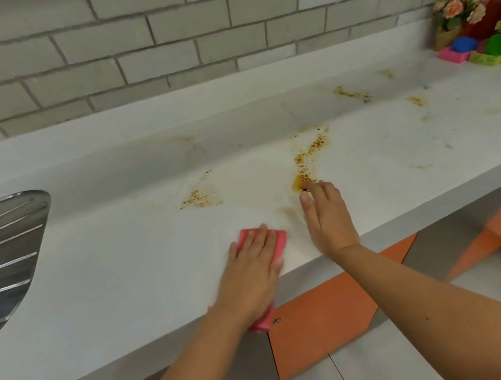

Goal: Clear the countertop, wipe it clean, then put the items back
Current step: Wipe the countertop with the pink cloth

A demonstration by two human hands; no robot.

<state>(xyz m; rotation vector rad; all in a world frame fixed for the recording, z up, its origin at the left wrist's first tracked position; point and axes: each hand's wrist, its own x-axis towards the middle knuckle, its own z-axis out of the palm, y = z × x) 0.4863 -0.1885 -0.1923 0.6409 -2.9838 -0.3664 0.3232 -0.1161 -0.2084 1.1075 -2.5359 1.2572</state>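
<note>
Two flat hands by countertop (119,245) edge: left hand (252,269) presses cloth (280,239), right hand (327,220) empty.

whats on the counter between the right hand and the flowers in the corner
Brown speckled stains on otherwise bare white countertop, seen in the head view.

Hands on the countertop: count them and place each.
2. The left hand presses flat on the pink cloth near the front edge of the countertop; the right hand lies flat to its right, fingertips at the brown spill. None appear hidden.
</note>
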